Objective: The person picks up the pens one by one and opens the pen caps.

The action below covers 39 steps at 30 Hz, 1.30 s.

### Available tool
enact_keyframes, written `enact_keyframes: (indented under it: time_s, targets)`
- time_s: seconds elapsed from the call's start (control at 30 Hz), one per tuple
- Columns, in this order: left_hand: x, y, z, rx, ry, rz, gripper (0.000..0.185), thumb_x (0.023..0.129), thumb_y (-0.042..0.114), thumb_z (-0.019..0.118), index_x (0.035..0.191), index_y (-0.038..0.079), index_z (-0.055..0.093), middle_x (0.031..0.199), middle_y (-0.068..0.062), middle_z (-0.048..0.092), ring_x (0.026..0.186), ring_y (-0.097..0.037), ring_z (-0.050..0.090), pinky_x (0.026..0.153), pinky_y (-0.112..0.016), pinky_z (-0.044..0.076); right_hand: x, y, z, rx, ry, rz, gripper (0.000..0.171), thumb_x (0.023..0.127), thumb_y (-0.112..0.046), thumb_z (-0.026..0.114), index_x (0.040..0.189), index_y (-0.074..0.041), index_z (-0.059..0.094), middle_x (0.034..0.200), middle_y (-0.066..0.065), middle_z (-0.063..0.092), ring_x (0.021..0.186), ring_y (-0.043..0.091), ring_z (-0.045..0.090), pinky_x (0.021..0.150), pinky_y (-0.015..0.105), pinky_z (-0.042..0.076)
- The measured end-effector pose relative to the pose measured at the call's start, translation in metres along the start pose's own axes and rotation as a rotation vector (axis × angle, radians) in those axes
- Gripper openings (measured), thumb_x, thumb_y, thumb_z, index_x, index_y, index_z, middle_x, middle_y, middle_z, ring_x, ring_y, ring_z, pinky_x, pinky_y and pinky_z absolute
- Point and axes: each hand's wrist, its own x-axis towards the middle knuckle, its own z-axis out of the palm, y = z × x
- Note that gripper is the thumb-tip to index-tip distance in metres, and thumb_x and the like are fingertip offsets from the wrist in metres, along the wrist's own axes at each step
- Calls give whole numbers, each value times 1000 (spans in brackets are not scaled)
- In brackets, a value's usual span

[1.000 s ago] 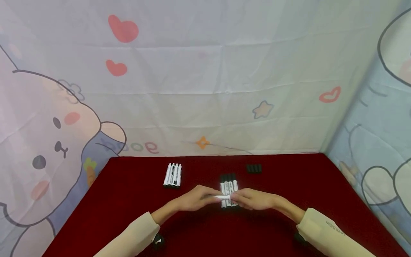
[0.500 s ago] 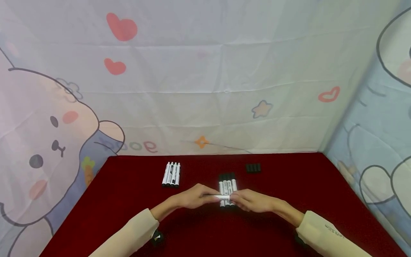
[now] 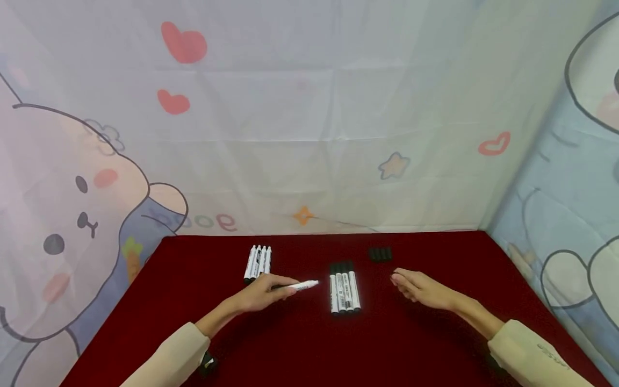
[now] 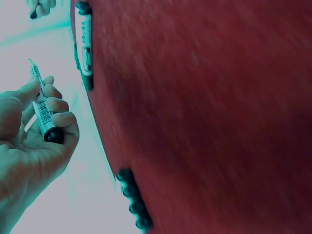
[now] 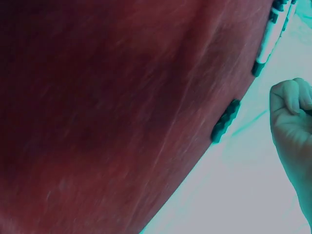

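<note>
My left hand (image 3: 261, 294) holds a white marker (image 3: 304, 285) with its pale, uncapped tip pointing right; in the left wrist view its black end (image 4: 54, 135) sits against the curled fingers. Well to the right, my right hand (image 3: 420, 289) has its fingers curled, and a small black marker cap (image 4: 33, 14) shows at its fingertips in the left wrist view. Between the hands, several capped markers (image 3: 346, 293) lie side by side with their black caps away from me. Behind the left hand is a row of several uncapped white markers (image 3: 258, 260).
Several loose black caps (image 3: 380, 254) stand in a row at the back right of the red cloth-covered table (image 3: 309, 349). A pale printed curtain (image 3: 290, 107) hangs right behind the table and along its sides.
The hands were together over the middle markers with the white marker between them. Now they are apart: the left has moved left with the marker, the right has moved right with the cap.
</note>
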Motion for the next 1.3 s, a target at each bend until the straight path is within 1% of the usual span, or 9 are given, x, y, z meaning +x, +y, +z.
enact_keyframes:
  time_s: [0.2, 0.23, 0.33, 0.43, 0.5, 0.67, 0.83, 1.03, 1.3]
  targets:
    - [11, 6, 14, -27, -58, -7, 35, 107, 19, 55, 137, 2, 62, 99, -21, 67, 76, -5, 51, 65, -17, 43, 3, -2, 4, -3, -79, 65, 30, 115, -21, 28, 113, 0, 50, 85, -1, 43, 73, 5, 44, 60, 21, 43]
    - [12, 8, 16, -27, -57, -8, 35, 107, 18, 55, 137, 1, 61, 102, -21, 68, 79, -9, 55, 67, -17, 45, 3, -4, 6, -9, -87, 73, 31, 115, -21, 28, 115, 1, 50, 84, -1, 42, 73, 6, 43, 60, 21, 42]
    - [14, 11, 21, -28, -28, -12, 34, 105, 12, 56, 136, -2, 61, 107, -22, 71, 85, -22, 65, 72, -21, 54, 1, -5, 8, -26, -101, 93, 33, 114, -21, 28, 122, 1, 52, 99, 9, 58, 86, 13, 53, 70, 24, 49]
    - [14, 13, 22, -38, 1, -23, 32, 103, 9, 58, 132, -3, 62, 101, -24, 73, 85, -32, 70, 70, -24, 56, 2, -5, 9, -57, -106, 71, 33, 114, -21, 33, 128, 0, 55, 115, 15, 63, 95, 18, 58, 79, 26, 54]
    - [14, 14, 21, -57, 10, -34, 30, 102, 8, 60, 129, -5, 63, 99, -24, 74, 84, -34, 72, 67, -24, 57, 4, -5, 9, -69, -110, 52, 31, 113, -21, 39, 128, -2, 57, 111, 14, 65, 92, 14, 58, 77, 24, 54]
    - [10, 16, 19, -82, 28, -80, 34, 100, 12, 65, 128, -6, 63, 103, -23, 74, 81, -24, 73, 65, -23, 59, 8, -8, 11, -91, -123, 22, 28, 110, -23, 48, 125, -4, 61, 90, 8, 60, 74, 3, 54, 65, 21, 51]
    - [6, 16, 18, -127, 69, -166, 36, 99, 17, 69, 129, -3, 62, 106, -20, 72, 80, -11, 69, 63, -32, 63, 9, -9, 15, -88, -142, 28, 27, 109, -23, 51, 125, -5, 62, 95, 7, 63, 75, 4, 56, 66, 21, 51]
    - [4, 16, 20, -219, 156, -244, 42, 96, 18, 73, 128, -6, 60, 105, -17, 69, 77, -11, 66, 61, -36, 64, 10, -8, 17, -83, -154, 30, 27, 108, -24, 53, 125, -4, 62, 93, 7, 64, 74, 6, 58, 66, 21, 53]
    - [-1, 16, 18, -292, 241, -302, 46, 95, 21, 74, 128, -8, 57, 106, -20, 68, 74, -15, 67, 63, -42, 64, 12, -7, 19, -83, -168, 36, 31, 107, -25, 56, 127, -3, 61, 99, 6, 68, 74, 8, 63, 69, 22, 55]
